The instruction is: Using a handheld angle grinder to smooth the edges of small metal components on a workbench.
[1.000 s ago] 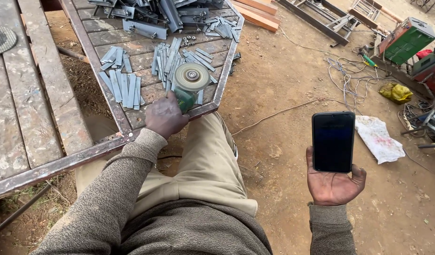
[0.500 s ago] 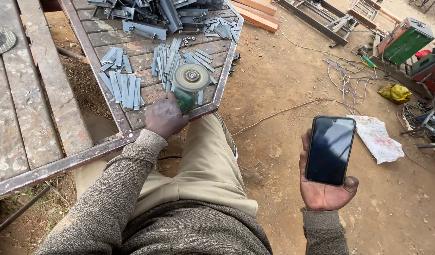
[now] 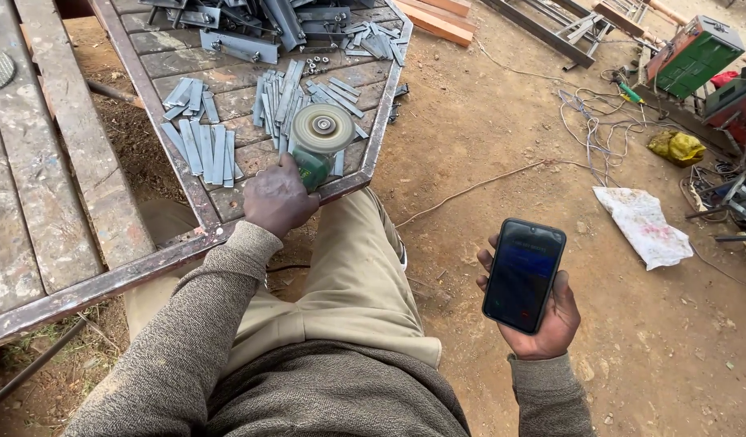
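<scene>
My left hand grips a green angle grinder with a round grinding disc facing up, resting at the near edge of a metal-framed worktable. Several flat grey metal strips lie in groups on the table's wooden planks just beyond the grinder. My right hand holds a dark smartphone upright over the dirt ground, its screen lit and tilted toward me. My legs in tan trousers sit between the two hands.
More metal brackets and parts pile at the table's far end. A white cloth, a yellow bag, tangled wires, a green box and a thin cable lie on the dirt at right.
My right hand has tilted the phone and brought it lower and closer to me; its screen now shows a lit display. The left hand stays on the grinder.
</scene>
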